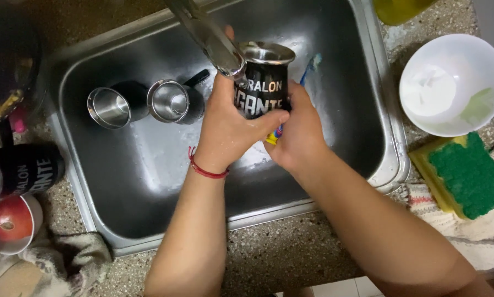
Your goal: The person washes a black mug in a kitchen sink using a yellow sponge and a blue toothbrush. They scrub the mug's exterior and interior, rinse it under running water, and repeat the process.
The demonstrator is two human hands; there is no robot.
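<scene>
Fingers of my left hand (225,126) wrap the wet, slippery steel cup (265,82) under the tap (211,38) over the sink (148,176), right hand (299,135) pinching a toothbrush (311,66) beside it; I judge the narrow waist safest to grip.

Dim, warm light; soft focus

The black cup (264,82) hides its lower part behind the left hand (227,129), the toothbrush (311,67) handle vanishes behind the right hand (299,135), and the far-right yellow bottle (398,8) and far-left dark bowl (7,60) are cut off.
</scene>
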